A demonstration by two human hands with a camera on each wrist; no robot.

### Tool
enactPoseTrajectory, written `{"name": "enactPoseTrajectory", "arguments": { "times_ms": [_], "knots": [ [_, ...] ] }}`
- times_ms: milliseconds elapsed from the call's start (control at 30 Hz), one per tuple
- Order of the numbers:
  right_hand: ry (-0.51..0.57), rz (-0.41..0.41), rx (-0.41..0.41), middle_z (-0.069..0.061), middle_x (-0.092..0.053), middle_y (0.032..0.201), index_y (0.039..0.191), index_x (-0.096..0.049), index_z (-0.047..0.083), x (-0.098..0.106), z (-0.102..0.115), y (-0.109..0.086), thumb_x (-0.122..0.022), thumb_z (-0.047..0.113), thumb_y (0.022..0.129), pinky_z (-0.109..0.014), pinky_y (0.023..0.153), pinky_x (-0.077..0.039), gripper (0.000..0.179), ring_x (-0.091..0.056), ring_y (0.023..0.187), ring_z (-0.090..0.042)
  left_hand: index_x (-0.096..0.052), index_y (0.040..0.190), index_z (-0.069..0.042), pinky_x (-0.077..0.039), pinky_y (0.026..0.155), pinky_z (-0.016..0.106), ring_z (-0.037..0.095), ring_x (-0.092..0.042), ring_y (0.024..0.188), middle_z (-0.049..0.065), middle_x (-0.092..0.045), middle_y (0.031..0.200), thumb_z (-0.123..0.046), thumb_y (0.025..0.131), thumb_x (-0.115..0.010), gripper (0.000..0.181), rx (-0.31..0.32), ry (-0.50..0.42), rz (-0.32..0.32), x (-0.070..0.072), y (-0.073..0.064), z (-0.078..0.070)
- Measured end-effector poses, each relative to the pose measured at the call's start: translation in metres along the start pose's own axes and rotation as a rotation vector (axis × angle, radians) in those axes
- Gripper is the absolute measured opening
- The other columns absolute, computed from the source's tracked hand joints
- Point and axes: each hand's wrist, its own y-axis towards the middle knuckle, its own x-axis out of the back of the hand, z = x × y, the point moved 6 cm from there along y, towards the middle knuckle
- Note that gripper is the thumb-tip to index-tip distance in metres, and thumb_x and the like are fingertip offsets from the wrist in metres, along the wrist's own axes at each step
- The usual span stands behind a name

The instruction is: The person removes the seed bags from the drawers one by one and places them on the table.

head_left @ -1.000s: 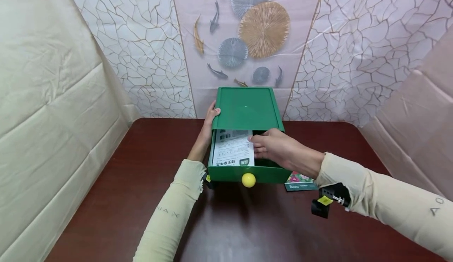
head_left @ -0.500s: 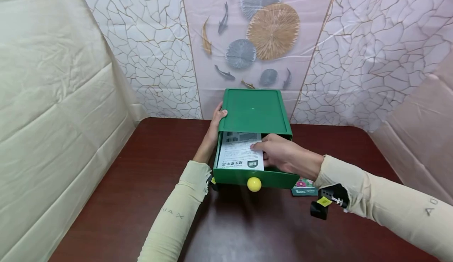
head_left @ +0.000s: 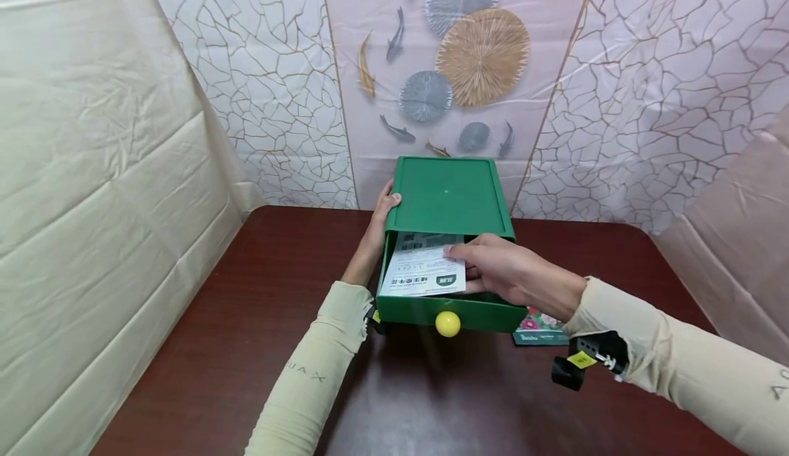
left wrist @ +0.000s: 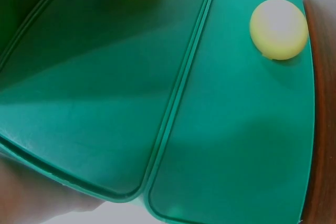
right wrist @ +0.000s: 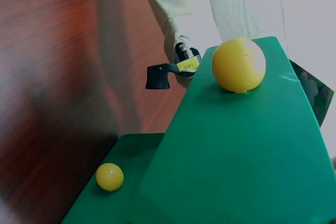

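A green drawer box (head_left: 450, 192) stands on the table, its upper drawer (head_left: 419, 307) pulled out and a yellow knob (head_left: 447, 324) on the drawer's front. Against the box's left side rests my left hand (head_left: 383, 216), thumb over the top edge and the other fingers mostly hidden behind the side. My right hand (head_left: 508, 268) reaches into the drawer and pinches a white printed seed packet (head_left: 425, 270) by its right edge, thumb on top. The packet lies tilted, its near edge at the drawer's front rim. A lower drawer's knob (right wrist: 109, 177) shows in the right wrist view.
A colourful flower-printed packet (head_left: 541, 336) lies on the dark red table (head_left: 216, 346), partly hidden by the box and my right forearm. Behind the table hangs a patterned backdrop (head_left: 283, 86); a pale cloth (head_left: 111, 168) borders the left side.
My right thumb has gone from near the packet's edge to gripping it, and the packet has tilted up. The head view has shifted slightly; my left hand stays on the box.
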Motion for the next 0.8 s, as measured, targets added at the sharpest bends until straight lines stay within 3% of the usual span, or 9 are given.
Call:
{"name": "enactPoseTrajectory", "arguments": {
  "times_ms": [167, 400, 600, 800],
  "knots": [
    [-0.044, 0.004, -0.02, -0.024, -0.071, 0.124, 0.148, -0.047, -0.014, 0.002, 0.001, -0.005, -0.043, 0.025, 0.115, -0.034, 0.086, -0.061, 0.051, -0.075, 0.1, -0.022, -0.012, 0.171, -0.018, -0.038, 0.109, 0.047, 0.037, -0.044, 0.136, 0.019, -0.027, 0.168, -0.047, 0.092, -0.042, 0.089, -0.002, -0.001, 0.005, 0.0, 0.0, -0.001],
    [0.003, 0.005, -0.006, -0.017, -0.076, 0.109, 0.147, -0.044, -0.019, 0.006, 0.005, -0.015, -0.047, 0.02, 0.113, -0.03, 0.081, -0.062, 0.051, -0.076, 0.091, -0.018, -0.012, 0.171, -0.017, -0.033, 0.115, 0.053, 0.038, -0.039, 0.142, 0.018, -0.024, 0.169, -0.047, 0.093, -0.042, 0.089, -0.004, 0.007, 0.008, 0.0, 0.002, -0.002],
    [0.044, 0.037, 0.039, -0.017, -0.075, 0.111, 0.149, -0.04, -0.021, 0.01, 0.006, -0.023, -0.048, 0.014, 0.112, -0.027, 0.079, -0.061, 0.052, -0.076, 0.092, -0.014, -0.012, 0.171, -0.018, -0.032, 0.116, 0.055, 0.038, -0.037, 0.143, 0.017, -0.022, 0.17, -0.047, 0.094, -0.041, 0.087, -0.007, 0.004, 0.008, 0.0, 0.002, -0.002],
    [0.09, 0.03, 0.021, -0.011, -0.077, 0.111, 0.151, -0.042, -0.017, 0.017, -0.001, -0.036, -0.052, 0.016, 0.111, -0.023, 0.076, -0.06, 0.052, -0.077, 0.092, -0.011, -0.012, 0.171, -0.015, -0.029, 0.119, 0.054, 0.039, -0.035, 0.146, 0.018, -0.021, 0.171, -0.046, 0.094, -0.041, 0.088, 0.024, 0.017, 0.0, 0.0, 0.003, 0.001]
  ]
}}
